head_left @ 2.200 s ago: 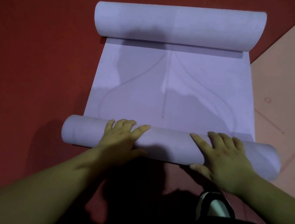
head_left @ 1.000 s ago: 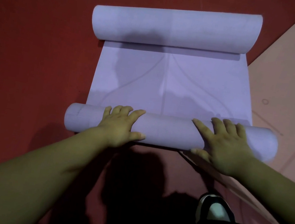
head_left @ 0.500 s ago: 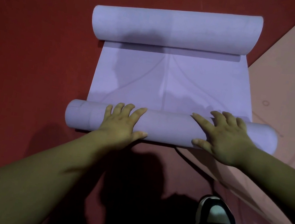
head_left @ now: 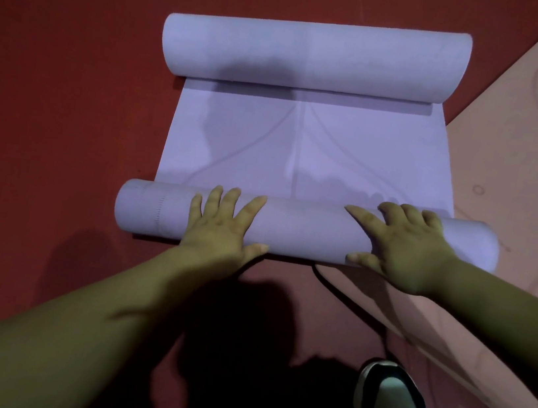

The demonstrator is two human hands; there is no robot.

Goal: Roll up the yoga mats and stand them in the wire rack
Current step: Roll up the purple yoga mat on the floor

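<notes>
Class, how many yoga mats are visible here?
2: a purple mat, rolled at both ends, in the centre; a peach mat along the right edge. Others may be out of frame.

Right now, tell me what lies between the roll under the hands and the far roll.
Only the mat's flat unrolled stretch, bare, between near roll and far roll; head view.
</notes>
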